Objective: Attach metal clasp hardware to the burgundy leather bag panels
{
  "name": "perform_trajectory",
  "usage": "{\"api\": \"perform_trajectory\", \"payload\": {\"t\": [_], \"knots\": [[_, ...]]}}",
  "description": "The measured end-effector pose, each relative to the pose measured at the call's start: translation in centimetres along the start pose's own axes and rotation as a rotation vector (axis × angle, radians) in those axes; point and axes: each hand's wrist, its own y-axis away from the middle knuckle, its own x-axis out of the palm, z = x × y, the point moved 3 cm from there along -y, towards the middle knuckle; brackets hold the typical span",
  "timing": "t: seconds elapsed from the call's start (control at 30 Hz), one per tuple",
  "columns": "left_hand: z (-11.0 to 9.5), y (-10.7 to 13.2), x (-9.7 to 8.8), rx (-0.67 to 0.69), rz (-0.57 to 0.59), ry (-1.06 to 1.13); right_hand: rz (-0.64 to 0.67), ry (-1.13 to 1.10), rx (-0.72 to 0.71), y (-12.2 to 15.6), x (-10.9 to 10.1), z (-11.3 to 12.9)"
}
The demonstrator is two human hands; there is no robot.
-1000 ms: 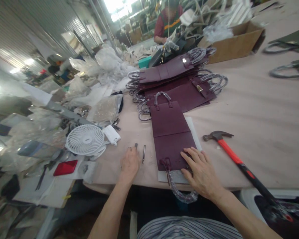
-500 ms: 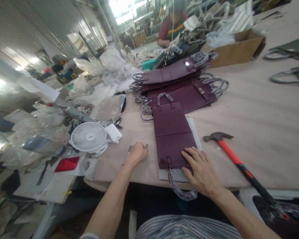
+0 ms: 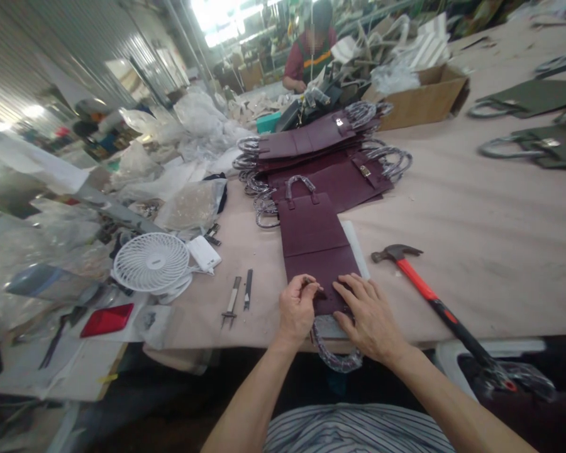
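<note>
A maroon leather bag panel [image 3: 314, 236] lies on a pale board [image 3: 356, 248] at the table's front edge. Its near plastic-wrapped handle [image 3: 337, 360] hangs over the edge; the far handle [image 3: 299, 184] lies toward the pile. My left hand [image 3: 298, 308] is closed in a pinch above the panel's near left part, on something small and dark that I cannot make out. My right hand [image 3: 368, 314] rests open on the panel's near right corner, fingers spread. Left of the panel lie a caliper-like metal tool [image 3: 233, 301] and a slim dark blade-like tool [image 3: 248, 289].
A claw hammer [image 3: 419, 280] lies at the right. Stacked maroon panels [image 3: 311, 141] lie behind, near a cardboard box [image 3: 424, 97]. Green bag panels [image 3: 532, 97] are at far right. A white fan [image 3: 151, 261] and red case [image 3: 107, 319] are left. Another person [image 3: 309, 50] sits beyond.
My left hand has moved right, from beside the metal tools onto the panel, uncovering the tools. My right hand stays on the panel's corner. The whole view has shifted slightly.
</note>
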Motion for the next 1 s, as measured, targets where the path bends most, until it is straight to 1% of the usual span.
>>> {"api": "perform_trajectory", "payload": {"t": [0.1,0.37,0.6,0.8,0.9,1.0], "knots": [[0.19,-0.2,0.02,0.029,0.0,-0.017,-0.001,-0.006,0.006,0.1,0.03,0.03],[0.35,-0.17,0.06,0.031,0.028,0.013,0.003,-0.027,0.022,0.07,-0.12,-0.01],[0.23,0.15,0.24,0.068,0.012,-0.07,0.028,-0.043,0.039,0.11,-0.08,-0.06],[0.44,0.2,0.19,0.076,-0.007,-0.075,0.018,-0.066,0.041,0.12,-0.06,-0.07],[0.48,0.23,0.33,0.13,-0.001,-0.142,0.011,-0.075,0.041,0.14,-0.02,-0.04],[0.45,0.4,0.69,0.274,0.009,-0.291,-0.005,-0.099,0.039,0.16,0.1,-0.1]]}}
